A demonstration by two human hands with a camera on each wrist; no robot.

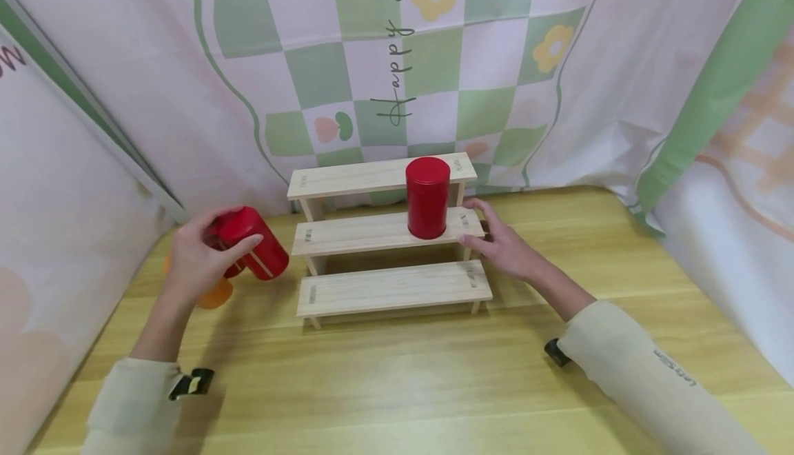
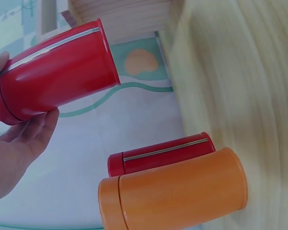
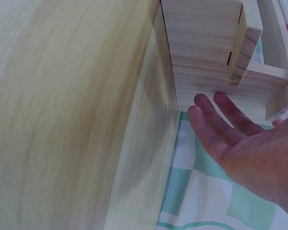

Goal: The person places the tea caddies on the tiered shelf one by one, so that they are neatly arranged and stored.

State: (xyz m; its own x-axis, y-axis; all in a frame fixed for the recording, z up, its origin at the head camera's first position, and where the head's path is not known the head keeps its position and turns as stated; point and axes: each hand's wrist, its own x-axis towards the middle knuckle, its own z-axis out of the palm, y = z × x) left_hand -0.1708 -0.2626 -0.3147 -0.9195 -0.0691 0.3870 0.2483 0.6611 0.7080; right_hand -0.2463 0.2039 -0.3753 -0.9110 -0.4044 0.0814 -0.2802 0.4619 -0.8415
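Tilted in the air, a red canister (image 1: 263,251) with a lid is held in my left hand (image 1: 195,258), the thumb on one side and fingers on the other. Below it stand a second red canister (image 2: 158,155) and an orange canister (image 2: 182,194), side by side on the table; the left hand mostly hides them in the head view. My right hand (image 1: 505,245) grips the right end of the middle step of a three-step wooden shelf (image 1: 372,234), its other fingers spread beside the side panel. Another red canister (image 1: 428,200) stands upright on that middle step, near its right end.
The shelf stands on a wood-grain table (image 1: 397,386) close to the checkered cloth (image 1: 372,62) behind it. White cloth (image 1: 56,186) hangs along the left side, and more drapes the right.
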